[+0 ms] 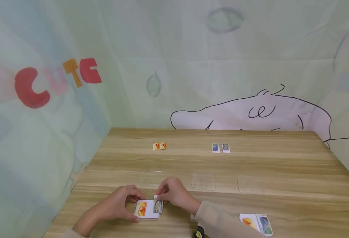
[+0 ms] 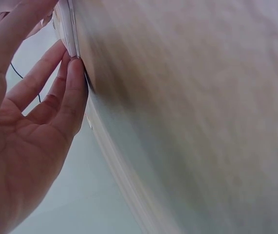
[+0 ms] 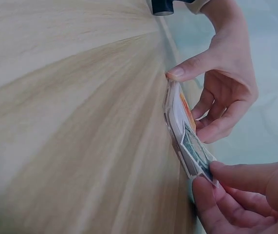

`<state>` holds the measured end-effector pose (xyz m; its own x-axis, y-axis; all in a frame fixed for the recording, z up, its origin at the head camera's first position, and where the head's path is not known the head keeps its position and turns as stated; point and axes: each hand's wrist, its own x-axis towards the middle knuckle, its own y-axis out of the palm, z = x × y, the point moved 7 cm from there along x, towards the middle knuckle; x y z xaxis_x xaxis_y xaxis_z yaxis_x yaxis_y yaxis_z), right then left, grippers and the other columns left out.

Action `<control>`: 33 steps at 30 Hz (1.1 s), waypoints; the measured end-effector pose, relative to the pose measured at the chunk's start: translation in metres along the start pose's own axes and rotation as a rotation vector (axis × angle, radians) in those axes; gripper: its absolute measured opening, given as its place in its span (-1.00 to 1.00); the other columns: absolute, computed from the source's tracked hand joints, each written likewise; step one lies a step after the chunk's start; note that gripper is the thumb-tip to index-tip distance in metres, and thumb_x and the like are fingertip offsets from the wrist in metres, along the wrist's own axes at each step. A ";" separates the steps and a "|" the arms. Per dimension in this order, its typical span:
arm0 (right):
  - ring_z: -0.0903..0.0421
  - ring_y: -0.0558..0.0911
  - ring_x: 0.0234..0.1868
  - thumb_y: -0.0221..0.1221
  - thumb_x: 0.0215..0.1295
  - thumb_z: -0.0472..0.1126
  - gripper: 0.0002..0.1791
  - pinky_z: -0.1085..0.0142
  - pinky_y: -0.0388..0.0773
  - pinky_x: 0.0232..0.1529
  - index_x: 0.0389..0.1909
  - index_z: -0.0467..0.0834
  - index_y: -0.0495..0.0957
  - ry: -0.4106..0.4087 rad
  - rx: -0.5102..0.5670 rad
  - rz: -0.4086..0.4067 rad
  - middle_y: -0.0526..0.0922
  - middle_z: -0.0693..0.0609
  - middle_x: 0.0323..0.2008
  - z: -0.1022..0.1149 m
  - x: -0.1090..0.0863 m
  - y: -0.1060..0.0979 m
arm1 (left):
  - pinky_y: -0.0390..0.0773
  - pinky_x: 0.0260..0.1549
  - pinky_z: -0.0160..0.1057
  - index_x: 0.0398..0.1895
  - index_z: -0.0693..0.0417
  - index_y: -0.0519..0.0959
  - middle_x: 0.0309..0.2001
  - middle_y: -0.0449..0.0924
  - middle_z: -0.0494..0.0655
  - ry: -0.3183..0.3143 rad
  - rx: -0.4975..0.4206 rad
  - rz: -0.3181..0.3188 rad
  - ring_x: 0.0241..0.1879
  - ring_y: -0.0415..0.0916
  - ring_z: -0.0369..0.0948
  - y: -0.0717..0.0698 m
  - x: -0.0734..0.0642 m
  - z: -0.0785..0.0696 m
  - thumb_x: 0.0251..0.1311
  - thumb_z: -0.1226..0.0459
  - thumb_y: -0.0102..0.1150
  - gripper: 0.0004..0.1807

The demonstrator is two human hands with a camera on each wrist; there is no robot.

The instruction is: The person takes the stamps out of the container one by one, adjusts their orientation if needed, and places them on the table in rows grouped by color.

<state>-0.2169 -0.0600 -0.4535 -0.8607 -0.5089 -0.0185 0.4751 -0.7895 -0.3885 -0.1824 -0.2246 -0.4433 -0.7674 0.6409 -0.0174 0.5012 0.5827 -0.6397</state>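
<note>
A white rounded card with an orange picture card on its left part lies near the table's front, over what looks like a clear plate. My left hand holds it by opposite edges, thumb at the near edge and fingers at the far one. Between thumb and fingers my right hand pinches a small green picture card. That card lies tilted over the white card's right part, as the right wrist view shows. In the left wrist view the left fingertips touch the card's edge.
Clear rounded plates lie in a row across the mid-table. Farther back are two orange cards and two blue-green cards. Another white card with two pictures lies at front right, partly behind the right sleeve.
</note>
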 end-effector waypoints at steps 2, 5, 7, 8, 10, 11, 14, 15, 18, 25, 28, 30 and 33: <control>0.22 0.51 -0.66 0.37 0.07 -0.55 -0.86 0.40 0.52 -0.63 -0.54 -0.30 0.66 0.015 0.028 0.004 0.58 0.09 -0.64 -0.002 0.000 0.001 | 0.61 -0.09 -0.25 -0.09 0.12 0.64 -0.11 0.55 -0.13 -0.001 0.003 -0.001 -0.12 0.58 -0.26 0.000 0.000 0.000 -0.17 0.12 0.63 -0.45; 0.20 0.51 -0.67 0.35 0.09 -0.55 -0.88 0.37 0.54 -0.62 -0.52 -0.33 0.66 0.035 0.059 0.009 0.59 0.05 -0.64 -0.004 0.001 0.001 | 0.61 -0.10 -0.25 -0.09 0.12 0.64 -0.11 0.55 -0.13 0.000 0.007 -0.004 -0.12 0.59 -0.25 0.000 -0.001 0.000 -0.17 0.11 0.64 -0.45; 0.21 0.50 -0.68 0.35 0.10 -0.55 -0.90 0.38 0.53 -0.62 -0.51 -0.34 0.66 0.045 0.078 0.013 0.60 0.04 -0.64 -0.005 0.001 0.002 | 0.61 -0.09 -0.25 -0.08 0.13 0.64 -0.10 0.55 -0.12 -0.002 0.004 -0.002 -0.11 0.58 -0.25 0.000 -0.001 0.000 -0.17 0.11 0.63 -0.44; 0.21 0.50 -0.68 0.34 0.11 -0.54 -0.90 0.39 0.53 -0.62 -0.51 -0.35 0.66 0.049 0.086 0.014 0.60 0.04 -0.64 -0.006 0.001 0.002 | 0.61 -0.09 -0.25 -0.08 0.13 0.64 -0.10 0.55 -0.12 -0.004 0.006 -0.001 -0.11 0.58 -0.25 0.000 -0.001 0.000 -0.16 0.11 0.63 -0.44; 0.22 0.49 -0.68 0.34 0.12 -0.54 -0.90 0.41 0.51 -0.62 -0.51 -0.36 0.66 0.059 0.102 0.017 0.60 0.03 -0.64 -0.006 0.001 0.002 | 0.61 -0.09 -0.25 -0.08 0.12 0.64 -0.10 0.55 -0.13 -0.006 0.010 0.000 -0.11 0.58 -0.25 0.000 -0.001 0.000 -0.16 0.11 0.63 -0.44; 0.23 0.49 -0.68 0.33 0.12 -0.55 -0.91 0.42 0.51 -0.62 -0.51 -0.36 0.66 0.060 0.110 0.017 0.60 0.03 -0.64 -0.005 0.001 0.002 | 0.61 -0.09 -0.25 -0.08 0.13 0.64 -0.10 0.55 -0.13 -0.007 0.012 -0.001 -0.11 0.58 -0.25 0.000 -0.001 0.000 -0.17 0.11 0.63 -0.44; 0.23 0.50 -0.68 0.33 0.12 -0.55 -0.92 0.42 0.53 -0.62 -0.49 -0.38 0.66 0.067 0.138 0.022 0.63 -0.02 -0.62 -0.003 0.000 0.001 | 0.61 -0.10 -0.25 -0.08 0.13 0.64 -0.11 0.55 -0.15 -0.007 0.020 -0.004 -0.12 0.59 -0.26 0.000 -0.002 0.001 -0.17 0.11 0.64 -0.44; 0.23 0.51 -0.68 0.33 0.12 -0.55 -0.93 0.41 0.53 -0.61 -0.49 -0.38 0.66 0.071 0.147 0.023 0.63 -0.03 -0.62 -0.003 0.000 0.001 | 0.61 -0.10 -0.25 -0.09 0.13 0.64 -0.11 0.55 -0.14 -0.004 0.019 -0.005 -0.12 0.59 -0.26 0.000 -0.002 0.000 -0.17 0.11 0.64 -0.44; 0.22 0.52 -0.67 0.33 0.12 -0.54 -0.95 0.38 0.56 -0.59 -0.47 -0.39 0.67 0.082 0.176 0.031 0.66 -0.08 -0.59 -0.003 -0.001 0.001 | 0.62 -0.10 -0.24 -0.09 0.14 0.64 -0.11 0.55 -0.14 -0.002 0.015 -0.009 -0.12 0.59 -0.25 -0.001 -0.001 0.000 -0.17 0.13 0.64 -0.45; 0.20 0.54 -0.66 0.33 0.13 -0.54 -0.95 0.36 0.58 -0.56 -0.46 -0.39 0.66 0.120 0.231 0.037 0.67 -0.09 -0.58 -0.006 0.000 0.000 | 0.61 -0.08 -0.23 -0.08 0.12 0.64 -0.10 0.56 -0.14 -0.007 0.018 -0.009 -0.10 0.59 -0.23 -0.002 -0.001 -0.002 -0.17 0.13 0.64 -0.44; 0.19 0.55 -0.66 0.33 0.12 -0.54 -0.94 0.34 0.60 -0.54 -0.46 -0.38 0.66 0.130 0.263 0.038 0.67 -0.11 -0.57 -0.006 0.000 -0.001 | 0.61 -0.08 -0.23 -0.08 0.12 0.64 -0.10 0.56 -0.13 -0.010 0.020 -0.007 -0.10 0.58 -0.23 -0.002 0.000 -0.002 -0.17 0.13 0.64 -0.45; 0.20 0.55 -0.65 0.33 0.13 -0.54 -0.95 0.32 0.61 -0.52 -0.45 -0.40 0.65 0.135 0.282 0.045 0.68 -0.12 -0.55 -0.005 0.000 -0.001 | 0.61 -0.08 -0.24 -0.08 0.12 0.64 -0.10 0.55 -0.13 -0.015 0.019 -0.004 -0.09 0.58 -0.23 -0.002 -0.001 -0.002 -0.17 0.12 0.64 -0.45; 0.20 0.57 -0.64 0.33 0.15 -0.51 -0.96 0.30 0.63 -0.49 -0.41 -0.42 0.66 0.158 0.300 0.054 0.69 -0.12 -0.53 -0.006 0.000 -0.003 | 0.61 -0.08 -0.23 -0.09 0.13 0.64 -0.10 0.55 -0.12 -0.014 0.021 -0.002 -0.10 0.58 -0.23 -0.002 -0.001 -0.002 -0.17 0.14 0.64 -0.45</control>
<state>-0.2192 -0.0555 -0.4575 -0.8393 -0.5117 -0.1837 0.5334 -0.8405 -0.0956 -0.1816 -0.2249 -0.4403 -0.7741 0.6325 -0.0269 0.4911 0.5731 -0.6561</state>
